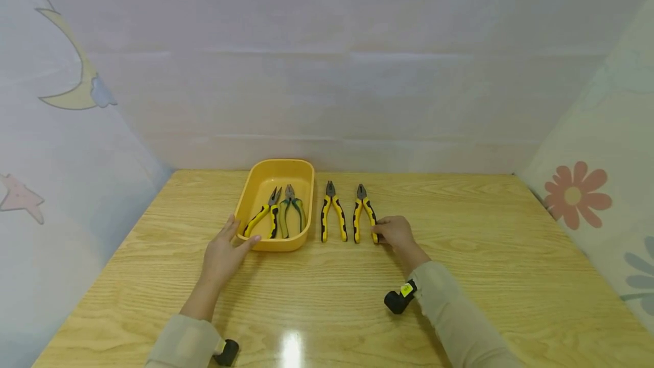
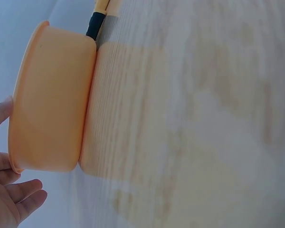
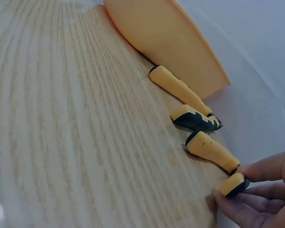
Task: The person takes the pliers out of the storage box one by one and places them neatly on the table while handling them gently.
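Observation:
My left hand (image 1: 222, 257) rests against the near left corner of a yellow plastic bin (image 1: 276, 245), with thumb and fingers spread along its rim. In the left wrist view, two loosely extended fingers (image 2: 26, 194) stand clear of the bin wall (image 2: 52, 99). My right hand (image 1: 397, 234) pinches the right handle end of black-and-yellow combination pliers (image 1: 357, 217), which lie jaws away on the table. The right wrist view shows thumb and fingers about that handle end (image 3: 234, 184). Left of it lie similar pliers (image 1: 325, 209), handles spread, untouched.
Inside the bin lie yellow-and-black long-nose pliers (image 1: 276, 212) and green-handled pliers (image 1: 300, 205). The wooden table (image 1: 317, 300) meets a pale wall covering (image 1: 357, 101) at the back. Decorated panels with a moon (image 1: 76, 55) and a flower (image 1: 587, 195) flank it.

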`<state>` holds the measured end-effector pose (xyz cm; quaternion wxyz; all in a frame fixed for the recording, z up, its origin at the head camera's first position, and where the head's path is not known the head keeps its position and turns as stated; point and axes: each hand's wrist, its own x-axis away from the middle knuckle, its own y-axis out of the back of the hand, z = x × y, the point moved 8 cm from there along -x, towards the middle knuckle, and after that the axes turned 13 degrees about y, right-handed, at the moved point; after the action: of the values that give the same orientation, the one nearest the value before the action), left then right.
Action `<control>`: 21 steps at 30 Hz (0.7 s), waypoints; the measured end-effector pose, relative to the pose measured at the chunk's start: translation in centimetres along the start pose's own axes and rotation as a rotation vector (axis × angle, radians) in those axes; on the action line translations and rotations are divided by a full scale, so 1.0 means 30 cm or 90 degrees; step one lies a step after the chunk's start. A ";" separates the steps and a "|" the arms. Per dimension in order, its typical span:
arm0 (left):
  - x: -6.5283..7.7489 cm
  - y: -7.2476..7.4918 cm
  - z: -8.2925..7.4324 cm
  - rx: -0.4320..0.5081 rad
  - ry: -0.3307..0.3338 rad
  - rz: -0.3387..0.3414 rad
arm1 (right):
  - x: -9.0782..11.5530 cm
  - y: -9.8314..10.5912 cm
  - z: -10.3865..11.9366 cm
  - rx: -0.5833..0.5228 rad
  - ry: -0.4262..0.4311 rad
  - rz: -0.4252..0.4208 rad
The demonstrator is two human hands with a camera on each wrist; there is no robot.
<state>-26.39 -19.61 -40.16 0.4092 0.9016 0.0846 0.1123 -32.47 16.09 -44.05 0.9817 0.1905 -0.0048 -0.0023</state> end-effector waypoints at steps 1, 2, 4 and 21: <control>0.000 0.001 0.000 0.000 0.002 0.000 | -0.003 0.000 0.007 0.027 0.004 0.002; 0.000 0.001 0.000 0.000 0.003 0.001 | -0.005 -0.001 0.013 0.053 0.008 0.003; 0.000 0.002 -0.001 0.000 0.006 0.003 | -0.012 -0.002 0.031 0.115 0.025 0.012; 0.003 0.004 0.001 0.002 0.011 0.002 | -0.026 -0.031 0.093 0.406 0.082 0.098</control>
<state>-26.29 -19.69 -40.08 0.4066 0.9014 0.0873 0.1206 -33.27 14.18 -41.83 0.8681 0.4872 0.0420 0.0857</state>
